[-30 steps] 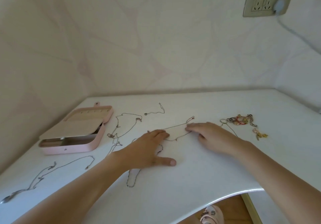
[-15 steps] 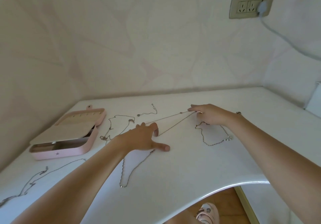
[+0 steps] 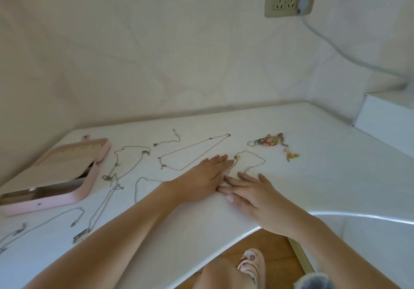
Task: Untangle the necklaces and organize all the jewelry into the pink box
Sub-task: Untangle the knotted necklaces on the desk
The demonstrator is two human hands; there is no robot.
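The pink box [image 3: 74, 196] lies open at the left of the white table [image 3: 324, 167], its lid half raised. Several thin necklaces are spread flat: a long silver loop [image 3: 195, 152], a short chain [image 3: 170, 140], a tangled one [image 3: 125, 161] and a gold one [image 3: 253, 161]. My left hand [image 3: 201, 176] and my right hand [image 3: 253, 194] lie flat side by side, fingers spread, pressing on the near end of the gold necklace. Neither hand grips anything. A small heap of rings and charms [image 3: 271, 142] sits at the back right.
More chains [image 3: 44, 223] lie near the table's front left edge. A wall socket [image 3: 289, 1] with a plugged cable [image 3: 349, 53] is up right. A white ledge [image 3: 385, 118] stands at the far right. The table's curved front edge runs just below my wrists.
My right hand let go of the long silver necklace, which now lies as a loop on the table. Both hands moved together onto the gold chain.
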